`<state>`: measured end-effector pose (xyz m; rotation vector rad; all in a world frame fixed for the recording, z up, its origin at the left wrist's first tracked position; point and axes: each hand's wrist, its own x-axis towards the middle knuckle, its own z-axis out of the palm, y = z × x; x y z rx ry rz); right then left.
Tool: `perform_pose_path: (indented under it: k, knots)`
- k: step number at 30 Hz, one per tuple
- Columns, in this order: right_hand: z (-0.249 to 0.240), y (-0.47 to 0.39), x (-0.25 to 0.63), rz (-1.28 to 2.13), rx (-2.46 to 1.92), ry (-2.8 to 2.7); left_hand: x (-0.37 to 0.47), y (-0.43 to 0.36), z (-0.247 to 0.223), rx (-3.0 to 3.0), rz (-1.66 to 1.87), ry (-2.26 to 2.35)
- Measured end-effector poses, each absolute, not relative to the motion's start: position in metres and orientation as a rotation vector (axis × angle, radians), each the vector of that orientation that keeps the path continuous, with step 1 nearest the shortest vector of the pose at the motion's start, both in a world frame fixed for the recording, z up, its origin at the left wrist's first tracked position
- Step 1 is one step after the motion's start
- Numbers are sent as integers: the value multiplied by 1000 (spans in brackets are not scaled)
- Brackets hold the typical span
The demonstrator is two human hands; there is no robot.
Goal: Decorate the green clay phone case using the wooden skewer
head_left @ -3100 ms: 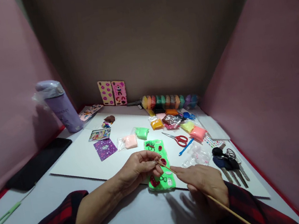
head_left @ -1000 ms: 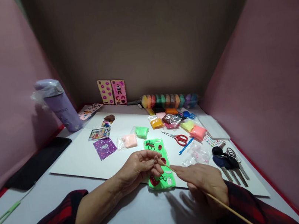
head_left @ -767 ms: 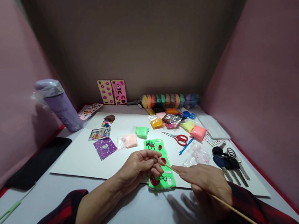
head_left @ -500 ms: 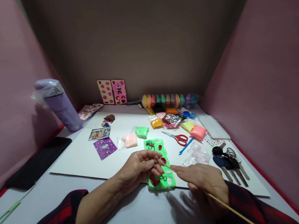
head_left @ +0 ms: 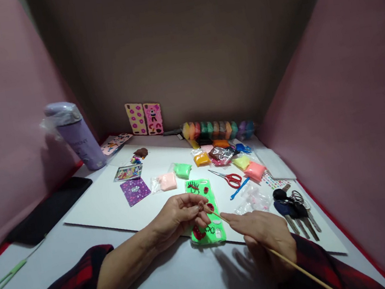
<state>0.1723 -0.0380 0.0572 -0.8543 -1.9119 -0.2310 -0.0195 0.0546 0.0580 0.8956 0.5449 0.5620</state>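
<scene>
Between the thumb and fingers of my left hand (head_left: 183, 216) is a small brown piece of clay (head_left: 200, 205). My right hand (head_left: 265, 232) grips a thin wooden skewer (head_left: 293, 264), whose tip meets or nearly meets the brown piece. Below my left fingers lies a phone case (head_left: 201, 186) coated in bright green clay, with red shapes and dark dots on it. My left hand hides part of the case. A blue modelling tool (head_left: 239, 189) and red-handled scissors (head_left: 233, 180) lie beyond my right hand.
A white board (head_left: 104, 206) carries bagged clay, including pink (head_left: 167, 181) and green (head_left: 183, 170) packets. Keys (head_left: 298, 210) lie at the right. A purple bottle (head_left: 81, 139) stands back left, near a black pouch (head_left: 50, 209). Two decorated cases (head_left: 145, 118) lean on the back wall.
My right hand and the skewer have shifted very slightly to the right. The left hand stays in place with the brown piece.
</scene>
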Motion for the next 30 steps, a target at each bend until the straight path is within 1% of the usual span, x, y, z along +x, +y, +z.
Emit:
perform_pose_path:
  k: [30]
  knots:
    - [55, -38, 171, -204, -855, -1942, -21, 54, 54, 901, 553, 546]
